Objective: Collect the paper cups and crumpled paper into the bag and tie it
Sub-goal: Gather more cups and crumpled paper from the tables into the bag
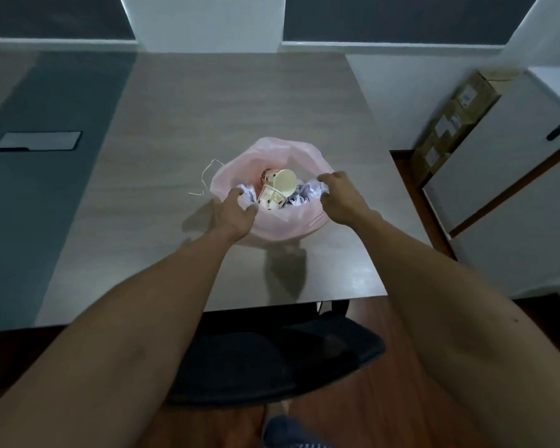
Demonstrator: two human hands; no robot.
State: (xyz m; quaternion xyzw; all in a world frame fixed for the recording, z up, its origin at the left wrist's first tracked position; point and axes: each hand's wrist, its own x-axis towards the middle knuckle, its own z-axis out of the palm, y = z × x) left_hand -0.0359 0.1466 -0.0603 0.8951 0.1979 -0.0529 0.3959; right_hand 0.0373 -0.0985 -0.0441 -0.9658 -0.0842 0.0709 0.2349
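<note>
A pink plastic bag (282, 150) stands open on the grey table (227, 101). Inside it lie paper cups (280, 187), cream with dark dots, and crumpled paper (304, 197). My left hand (232, 215) grips the bag's left rim, fingers curled over the edge beside a white paper ball (246, 193). At the right rim my right hand (338, 197) pinches the plastic. A thin white string (204, 176) lies on the table just left of the bag.
A dark phone (38, 141) lies on the blue-grey surface at the far left. A black chair seat (272, 360) is under the table's near edge. Cardboard boxes (456, 121) and a white cabinet (511, 163) stand to the right.
</note>
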